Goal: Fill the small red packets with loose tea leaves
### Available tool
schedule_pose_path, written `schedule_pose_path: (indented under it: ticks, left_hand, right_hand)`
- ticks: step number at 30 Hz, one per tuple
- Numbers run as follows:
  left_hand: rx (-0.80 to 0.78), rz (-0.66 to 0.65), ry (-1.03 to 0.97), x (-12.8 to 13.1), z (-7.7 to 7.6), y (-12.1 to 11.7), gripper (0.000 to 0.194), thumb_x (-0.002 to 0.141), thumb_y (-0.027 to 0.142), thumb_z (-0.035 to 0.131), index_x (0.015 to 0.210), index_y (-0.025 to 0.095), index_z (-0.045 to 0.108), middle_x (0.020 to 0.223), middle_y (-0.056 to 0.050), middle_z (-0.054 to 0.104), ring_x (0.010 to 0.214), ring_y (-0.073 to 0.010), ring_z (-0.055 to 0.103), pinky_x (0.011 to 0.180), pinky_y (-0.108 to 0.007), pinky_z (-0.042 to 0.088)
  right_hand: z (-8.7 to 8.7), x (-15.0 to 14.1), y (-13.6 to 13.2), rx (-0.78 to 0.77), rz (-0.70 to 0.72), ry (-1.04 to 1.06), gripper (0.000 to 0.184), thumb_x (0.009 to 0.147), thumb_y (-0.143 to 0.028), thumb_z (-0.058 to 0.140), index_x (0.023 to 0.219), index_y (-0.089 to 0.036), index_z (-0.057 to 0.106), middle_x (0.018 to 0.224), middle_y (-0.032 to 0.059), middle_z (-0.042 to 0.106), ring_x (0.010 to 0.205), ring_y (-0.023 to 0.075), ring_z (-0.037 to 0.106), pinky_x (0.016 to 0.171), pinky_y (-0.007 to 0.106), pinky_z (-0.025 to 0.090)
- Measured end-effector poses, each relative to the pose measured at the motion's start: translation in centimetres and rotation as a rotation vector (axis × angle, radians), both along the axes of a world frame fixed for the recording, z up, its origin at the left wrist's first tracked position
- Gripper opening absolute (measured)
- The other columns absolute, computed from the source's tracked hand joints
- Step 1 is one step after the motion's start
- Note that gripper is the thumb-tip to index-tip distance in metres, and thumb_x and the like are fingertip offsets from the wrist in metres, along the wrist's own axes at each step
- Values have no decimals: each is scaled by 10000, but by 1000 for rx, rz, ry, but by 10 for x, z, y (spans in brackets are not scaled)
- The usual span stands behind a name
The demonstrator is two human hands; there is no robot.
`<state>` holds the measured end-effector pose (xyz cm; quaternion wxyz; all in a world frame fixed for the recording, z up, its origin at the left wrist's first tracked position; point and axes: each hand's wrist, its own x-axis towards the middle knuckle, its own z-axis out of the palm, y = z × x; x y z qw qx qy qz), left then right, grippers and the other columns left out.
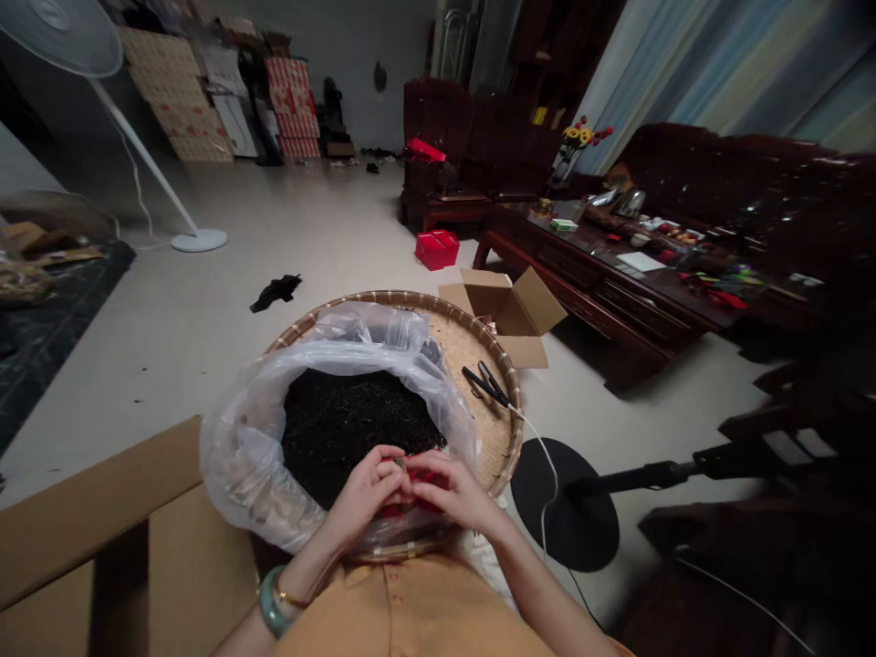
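Both hands meet at the near edge of a clear plastic bag [236, 456] full of loose dark tea leaves [356, 411]. My left hand [370, 488] is closed, its thumb and fingers pinching the left end of a small red packet [425, 476]. From the other side my right hand [455, 493] grips the same packet, with its fingers bent over it. Much of the packet is hidden by the fingers. More red shows just below the hands. The bag sits in a round woven bamboo tray [475, 351], where a black corded clamp tool [485, 385] lies at the right.
An open cardboard box [516, 315] stands beyond the tray, near a red box [436, 248]. Cardboard flaps [198, 557] are at the near left. A black round stand base [565, 502] and a white cord [553, 474] lie right. A low wooden table [589, 292] stands further back.
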<state>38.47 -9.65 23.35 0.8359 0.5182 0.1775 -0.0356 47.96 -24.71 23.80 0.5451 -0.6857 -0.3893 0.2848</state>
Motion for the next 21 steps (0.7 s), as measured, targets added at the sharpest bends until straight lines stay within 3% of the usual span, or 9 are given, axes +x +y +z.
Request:
schedule_pose_path:
  ticks: [3,7,11,14,17,21]
  left_hand:
    - [76,-32,15,5,-3,-1,400,649,346,723,909,175,471,622,28,625,597,-137,615,631,-283,499]
    - [140,-95,22,12,-3,-4,404,618,315,737,872,176,457,575,58,590,503,-119,589,538,-250,484]
    - [150,-29,-11,18,-3,-7,358,661,361,688,861,175,456,786,12,598,559,-102,595,532,-242,485]
    - [242,14,-20,17,-7,-1,301,736,363,600,934,174,474,863,-26,592,678,-135,622,614,-284,505]
    - [602,11,-35,12,-14,10,228,776,292,535,971,177,514,845,-42,611,781,-172,614,727,-333,488]
    - [1194,-291,-72,7,-19,15,298,720,245,598,1012,195,573,987,-71,626,936,-230,548,849,-375,417]
  right_hand:
    - [-8,-4,0,20,-84,278,212,719,-384,679,832,-205,697,767,18,658,698,156,601,633,275,489]
    - [-20,-6,0,-6,-53,578,280,613,-389,755,738,-172,631,608,-26,612,473,92,524,458,214,437]
    - [-21,-6,4,-19,-27,605,298,623,-408,737,677,-165,573,585,-31,591,431,70,477,423,198,406]
    - [-17,9,-13,-57,-117,480,277,632,-399,722,674,-169,572,551,-32,564,434,84,474,428,209,390]
    - [-12,39,-64,-172,-308,246,233,653,-383,679,645,-174,574,539,-15,565,460,115,495,449,234,384]
    - [-1,72,-143,-651,-373,-186,155,635,-334,660,610,-183,637,562,32,626,515,168,547,491,265,382]
